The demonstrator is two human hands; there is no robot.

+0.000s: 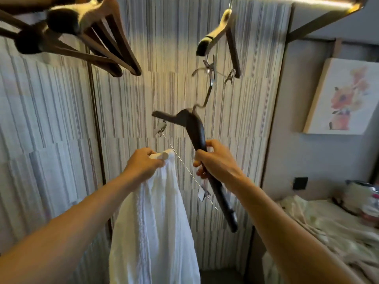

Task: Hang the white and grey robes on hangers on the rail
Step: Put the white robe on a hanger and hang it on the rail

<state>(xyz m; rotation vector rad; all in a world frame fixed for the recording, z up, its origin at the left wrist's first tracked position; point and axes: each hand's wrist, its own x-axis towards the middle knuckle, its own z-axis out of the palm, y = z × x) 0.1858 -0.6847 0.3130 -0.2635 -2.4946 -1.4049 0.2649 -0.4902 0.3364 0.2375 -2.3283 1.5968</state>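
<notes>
White robe [155, 222]: textured terry cloth, hangs limp in lower centre of frame, top bunched in left hand [143, 162], rest draping straight down out of bottom edge. Dark hanger [196, 132]: centre of frame, tilted steeply, one arm pointing down-right, other up-left; metal hook at top; thin clip bar with metal clips beneath; gripped mid-arm by right hand [215, 160]. Hanger just right of robe, not inside it. More wooden hangers [92, 35] on rail, upper left; one more hanger [223, 35] upper centre-right. Grey robe not visible.
</notes>
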